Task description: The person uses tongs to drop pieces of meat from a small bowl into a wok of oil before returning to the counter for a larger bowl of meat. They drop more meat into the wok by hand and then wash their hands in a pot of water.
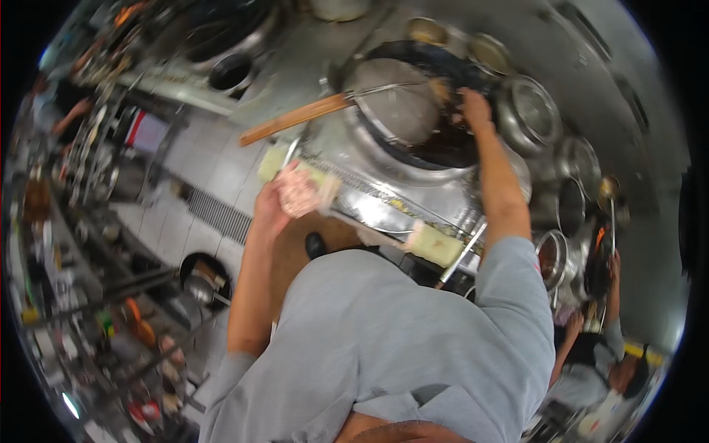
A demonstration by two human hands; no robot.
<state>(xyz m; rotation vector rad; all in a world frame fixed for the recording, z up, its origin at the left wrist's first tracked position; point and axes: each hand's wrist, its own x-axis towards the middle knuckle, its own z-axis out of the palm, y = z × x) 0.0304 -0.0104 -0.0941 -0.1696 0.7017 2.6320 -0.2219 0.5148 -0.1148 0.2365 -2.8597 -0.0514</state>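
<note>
My left hand (272, 203) is shut on a crumpled pinkish cloth (299, 192), held in front of the steel stove edge (384, 203). My right hand (475, 109) reaches over the big dark wok (413, 111), and its fingers curl over the far right rim. A skimmer with a long wooden handle (295, 118) lies across the wok, its wire end close to my right hand. The wok holds a pale grey liquid on the left and dark liquid on the right.
Steel pots and bowls (528, 111) crowd the counter right of the wok. Another person in a grey shirt (602, 362) works at the lower right with a ladle. A second burner (229, 70) sits at the upper left. Cluttered racks (81, 244) line the left side above a tiled floor.
</note>
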